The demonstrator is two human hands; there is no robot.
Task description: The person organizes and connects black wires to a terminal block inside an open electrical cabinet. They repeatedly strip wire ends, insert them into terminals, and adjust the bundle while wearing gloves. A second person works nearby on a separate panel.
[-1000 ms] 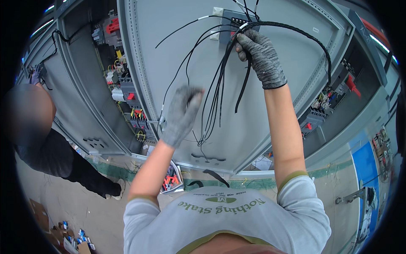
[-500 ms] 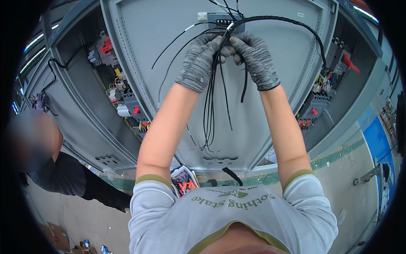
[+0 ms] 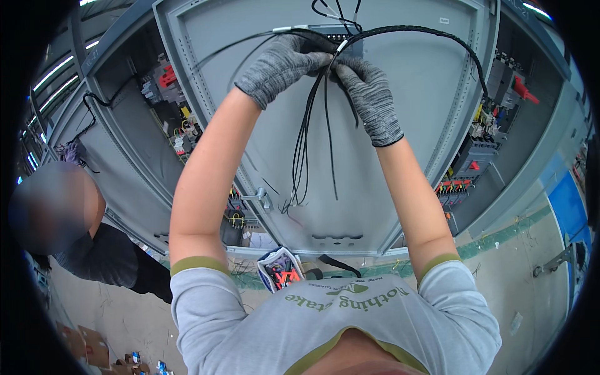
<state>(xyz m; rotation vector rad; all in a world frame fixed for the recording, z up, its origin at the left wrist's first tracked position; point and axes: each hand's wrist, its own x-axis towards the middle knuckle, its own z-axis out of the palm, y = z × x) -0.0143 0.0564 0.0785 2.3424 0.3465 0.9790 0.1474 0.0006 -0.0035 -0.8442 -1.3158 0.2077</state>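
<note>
Black wires (image 3: 304, 134) hang in a loose bundle down the front of a grey cabinet door (image 3: 406, 187). My left hand (image 3: 278, 67), in a grey knit glove, is closed on the upper part of these wires, its thumb pointing right. Close beside it, my right hand (image 3: 369, 97), gloved alike, pinches the same bundle just below a white tie or marker (image 3: 341, 45). Its fingertips are partly hidden behind the wires. A black sleeved cable (image 3: 425, 31) arches off to the right. Behind the hands sits a dark terminal device (image 3: 353, 49), partly covered.
Open cabinets with breakers and red handles (image 3: 522, 90) stand on both sides. A door handle (image 3: 259, 195) sticks out near my left forearm. Below is a tool bag (image 3: 265, 275) with red-handled tools. Another person (image 3: 119, 256) is at the left; cardboard boxes (image 3: 94, 347) lie on the floor.
My left hand has shifted left and up, pulling some wires leftward and turning its wrist. My right hand has dropped slightly, still at the bundle. The view has shifted a little.
</note>
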